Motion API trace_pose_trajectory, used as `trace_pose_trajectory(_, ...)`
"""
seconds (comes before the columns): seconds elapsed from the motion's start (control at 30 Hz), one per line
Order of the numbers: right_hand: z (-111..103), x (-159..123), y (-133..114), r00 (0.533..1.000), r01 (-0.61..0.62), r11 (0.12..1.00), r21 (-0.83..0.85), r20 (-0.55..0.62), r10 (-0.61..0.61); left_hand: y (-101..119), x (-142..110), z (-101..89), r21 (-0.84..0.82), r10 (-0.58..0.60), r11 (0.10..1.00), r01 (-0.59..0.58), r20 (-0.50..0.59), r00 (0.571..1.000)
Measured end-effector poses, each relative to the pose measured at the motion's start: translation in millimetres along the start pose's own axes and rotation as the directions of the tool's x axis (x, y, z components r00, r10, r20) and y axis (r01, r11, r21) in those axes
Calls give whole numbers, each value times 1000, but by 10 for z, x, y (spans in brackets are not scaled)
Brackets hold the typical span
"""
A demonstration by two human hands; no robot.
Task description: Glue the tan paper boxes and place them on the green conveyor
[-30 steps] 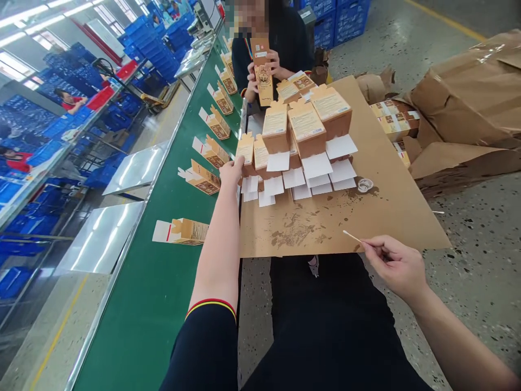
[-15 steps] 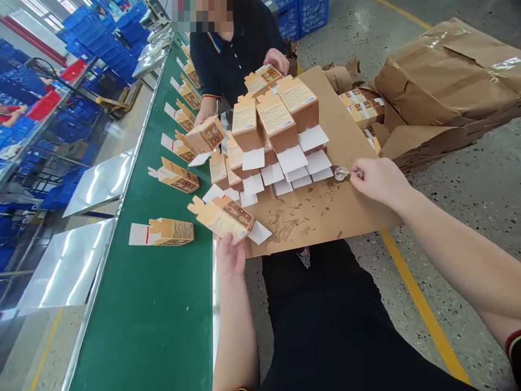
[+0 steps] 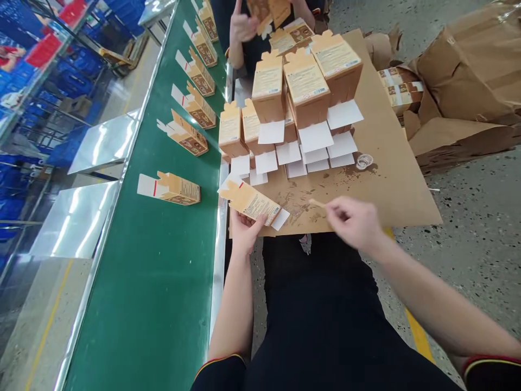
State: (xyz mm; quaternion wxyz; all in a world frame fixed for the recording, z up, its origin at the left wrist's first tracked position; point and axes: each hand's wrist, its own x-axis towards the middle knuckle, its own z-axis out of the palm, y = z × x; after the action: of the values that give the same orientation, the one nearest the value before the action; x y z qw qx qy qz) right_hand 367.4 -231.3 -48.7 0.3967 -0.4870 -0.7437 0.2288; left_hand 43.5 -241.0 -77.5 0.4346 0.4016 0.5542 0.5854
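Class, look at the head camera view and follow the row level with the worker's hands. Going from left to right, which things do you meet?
Shiny metal panel → lone carton on the green belt → left hand holding a carton → thin stick → right hand → speckled floor.

The right hand point(image 3: 353, 221) is showing motion blur, so its grip on the thin stick point(image 3: 317, 203) is not resolving. The co-worker's hands point(image 3: 243, 24) and held carton point(image 3: 268, 11) are being cut by the far edge. Print on the stacked cartons point(image 3: 305, 89) is reading too small. The wrapped bundle point(image 3: 476, 65) is running off the right edge.
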Motion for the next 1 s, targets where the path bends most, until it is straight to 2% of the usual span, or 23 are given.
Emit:
trace_pose_trajectory(0.07,448,-167,-164,994,66,997,36,81,-69,5,-12,23,9,15,1000,-15,-16,1000)
trace_pose_trajectory(0.13,796,-236,-231,988,104,995,-5,115,-103,17,-22,33,18,23,1000,-23,-10,1000)
trace_pose_trajectory(0.2,994,-234,-218,983,114,991,-66,150,-103,30,-27,33,26,29,999,-29,-1,1000)
trace_pose_trajectory(0.27,1064,-209,-176,979,113,988,-101,184,-94,38,-30,34,34,27,999,-27,-2,1000)
trace_pose_trajectory(0.4,1018,-210,-158,969,148,986,-79,212,-128,26,-45,58,56,39,998,-39,8,999)
trace_pose_trajectory(0.53,867,-341,-212,981,137,990,26,134,-139,-14,-122,108,108,107,988,-108,12,994)
trace_pose_trajectory(0.7,543,-581,-227,1000,14,992,122,5,-14,-86,-300,190,329,159,934,-140,-31,987)
trace_pose_trajectory(0.83,303,-729,-248,998,-64,987,145,-7,66,-130,-373,236,448,275,867,-218,-64,959)
trace_pose_trajectory(1.0,251,-791,-304,993,-107,980,166,-34,114,-140,-371,295,491,282,839,-233,-27,959)
